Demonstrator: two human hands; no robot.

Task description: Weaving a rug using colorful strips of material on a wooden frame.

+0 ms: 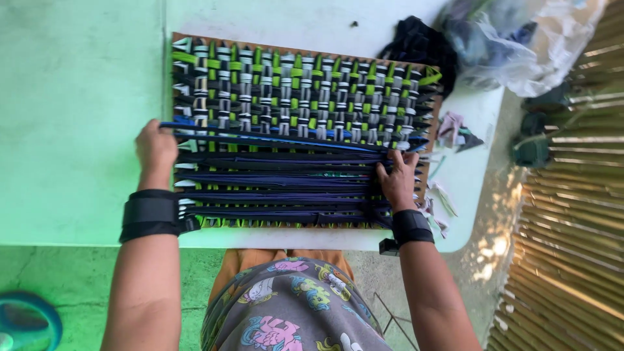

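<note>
A wooden weaving frame [434, 120] lies on a white table [325, 19]. Its far half is woven from green, black and white fabric strips [299, 91]; its near half carries dark blue and black strips [279, 182] stretched across. My left hand [155, 147] grips the left end of a blue strip [273, 138] at the frame's left edge. My right hand [396, 177] rests on the dark strips near the right edge, fingers pinching the strip ends there. Both wrists wear black bands.
A pile of dark fabric [419, 42] and a clear plastic bag [520, 45] of cloth sit at the table's far right. Fabric scraps [455, 130] lie beside the frame. A bamboo wall [572, 214] stands to the right. A teal object [26, 322] lies on the floor.
</note>
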